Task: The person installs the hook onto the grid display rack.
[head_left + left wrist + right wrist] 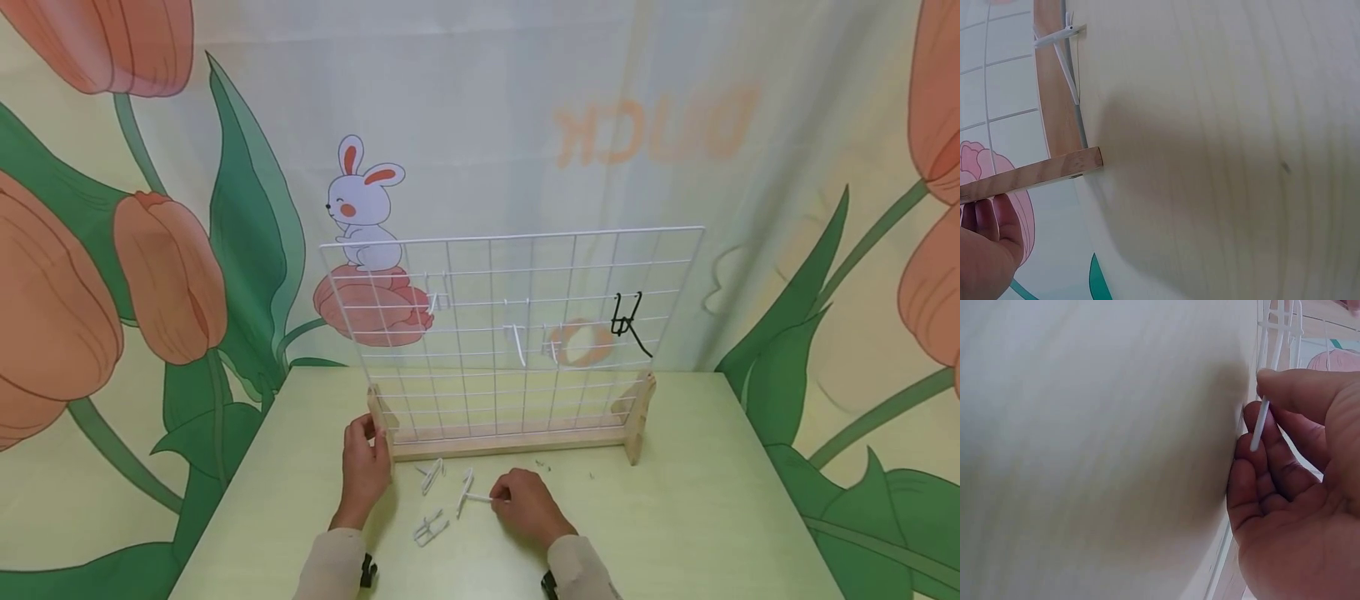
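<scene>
Between thumb and forefinger, my right hand [527, 506] pinches the rod of a white wire hook [467, 495]; the rod's rounded tip sticks out past the fingers in the right wrist view. My left hand [365, 467] is at the left wooden end piece [1035, 175] of the stand, its bent fingers against the wood. That stand holds up a white wire grid panel [491, 333]. Two more white hooks lie on the table left of the pinched one: one hook [431, 477] near the stand, another hook [430, 528] closer to me.
Several white hooks hang on the grid, among them a long one [519, 345]. A black hook [624, 323] hangs at its right side. Small dark bits [543, 465] lie on the pale table [705, 517] before the stand. A printed curtain [480, 125] hangs behind.
</scene>
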A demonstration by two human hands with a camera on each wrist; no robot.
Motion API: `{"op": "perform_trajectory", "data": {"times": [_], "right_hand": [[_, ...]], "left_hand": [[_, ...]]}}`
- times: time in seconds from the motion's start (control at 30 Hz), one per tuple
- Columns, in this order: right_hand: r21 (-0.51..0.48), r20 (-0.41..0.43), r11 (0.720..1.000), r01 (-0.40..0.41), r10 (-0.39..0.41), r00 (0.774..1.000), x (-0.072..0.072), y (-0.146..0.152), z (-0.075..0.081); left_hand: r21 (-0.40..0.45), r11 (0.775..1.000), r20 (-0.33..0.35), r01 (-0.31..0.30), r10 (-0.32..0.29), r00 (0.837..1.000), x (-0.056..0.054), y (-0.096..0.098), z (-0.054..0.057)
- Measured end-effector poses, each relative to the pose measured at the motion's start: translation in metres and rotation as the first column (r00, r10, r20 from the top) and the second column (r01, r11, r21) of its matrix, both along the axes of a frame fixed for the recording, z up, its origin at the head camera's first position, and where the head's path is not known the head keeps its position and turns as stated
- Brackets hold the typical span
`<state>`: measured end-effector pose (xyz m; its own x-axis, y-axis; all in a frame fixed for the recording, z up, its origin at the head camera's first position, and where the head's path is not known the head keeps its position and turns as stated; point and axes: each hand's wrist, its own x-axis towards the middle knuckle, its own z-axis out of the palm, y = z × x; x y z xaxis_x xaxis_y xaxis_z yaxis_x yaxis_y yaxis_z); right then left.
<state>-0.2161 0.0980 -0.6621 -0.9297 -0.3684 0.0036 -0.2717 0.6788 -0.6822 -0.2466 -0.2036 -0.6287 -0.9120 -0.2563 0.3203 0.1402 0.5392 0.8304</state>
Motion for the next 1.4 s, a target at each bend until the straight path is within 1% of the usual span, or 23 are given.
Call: {"op": "perform_trajectory", "data": {"times": [0.17, 0.3, 0.4, 0.5, 0.67, 0.73, 0.8, 0.9, 1.07, 1.2, 1.23, 1.4], "right_hand": [[-0.04, 0.021, 0.999, 0.011, -0.01, 1.0, 0.001, 0.002, 0.002], [-0.082, 0.053, 0.996, 0.043, -0.039, 0.998, 0.001, 0.004, 0.001], [-0.131, 0.074, 0.989, 0.072, -0.063, 0.995, 0.002, 0.005, 0.002], [-0.197, 0.106, 0.975, 0.102, -0.083, 0.991, 0.002, 0.007, 0.003], [-0.301, 0.176, 0.942, 0.15, -0.1, 0.979, 0.004, 0.007, 0.001], [-0.339, 0.208, 0.923, 0.181, -0.115, 0.971, 0.005, 0.006, 0.0], [-0.374, 0.242, 0.9, 0.225, -0.139, 0.96, 0.005, 0.005, -0.001], [-0.431, 0.279, 0.855, 0.287, -0.176, 0.944, 0.007, 0.002, -0.003], [-0.484, 0.324, 0.795, 0.365, -0.225, 0.919, 0.008, -0.004, -0.005], [-0.51, 0.338, 0.769, 0.385, -0.232, 0.912, 0.007, -0.006, -0.004], [-0.511, 0.341, 0.766, 0.39, -0.236, 0.91, 0.008, -0.006, -0.004], [-0.501, 0.316, 0.77, 0.396, -0.264, 0.911, 0.008, -0.006, -0.003]], "left_hand": [[-0.003, 1.0, -0.015, -0.01, 0.01, 1.0, 0.0, 0.0, -0.002], [-0.012, 1.0, -0.014, -0.023, 0.023, 1.0, -0.001, 0.0, -0.004], [-0.012, 1.0, -0.003, -0.019, 0.019, 1.0, -0.001, -0.001, -0.004], [-0.007, 1.0, 0.001, -0.006, 0.006, 1.0, -0.001, -0.002, -0.004], [-0.004, 1.0, 0.006, 0.0, 0.0, 1.0, 0.0, -0.002, -0.003], [-0.002, 1.0, 0.006, 0.002, -0.002, 1.0, 0.0, -0.002, -0.003], [0.003, 1.0, 0.002, 0.004, -0.004, 1.0, 0.001, -0.001, -0.003], [0.002, 1.0, -0.001, 0.003, -0.003, 1.0, 0.001, -0.001, -0.003], [-0.01, 1.0, 0.0, -0.007, 0.007, 1.0, 0.001, -0.001, -0.002], [-0.008, 1.0, -0.003, -0.003, 0.003, 1.0, 0.001, -0.001, -0.001], [-0.006, 1.0, -0.003, -0.001, 0.001, 1.0, 0.001, -0.001, -0.001], [-0.013, 1.0, -0.005, 0.0, 0.0, 1.0, -0.001, -0.001, -0.003]]}}
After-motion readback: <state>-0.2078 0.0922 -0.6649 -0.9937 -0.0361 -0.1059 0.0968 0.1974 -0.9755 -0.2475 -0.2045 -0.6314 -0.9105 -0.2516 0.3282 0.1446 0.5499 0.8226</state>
